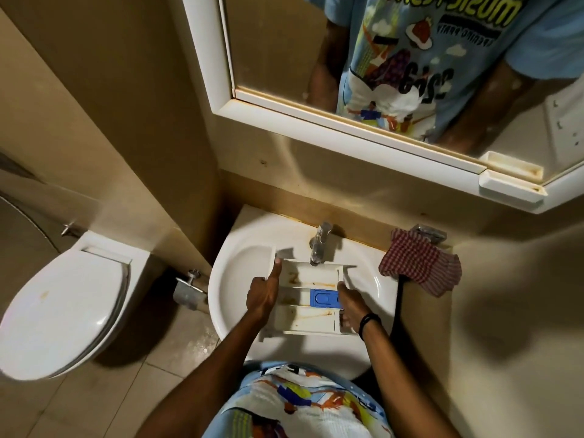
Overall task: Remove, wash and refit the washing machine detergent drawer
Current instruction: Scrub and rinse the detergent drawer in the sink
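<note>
Detergent drawer (311, 303) over sink (240, 263) — hand (262, 295) each end

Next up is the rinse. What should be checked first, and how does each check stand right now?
1. Is the drawer over the sink: ok.
2. Grip of left hand on the drawer's left end: ok.
3. Grip of right hand on its right end: ok.
4. Open side up, under the tap: ok.
5. Water running: cannot tell, no stream shows.
6. Compartments clean: not ok, brown stains; blue insert sits in the middle one.
</note>
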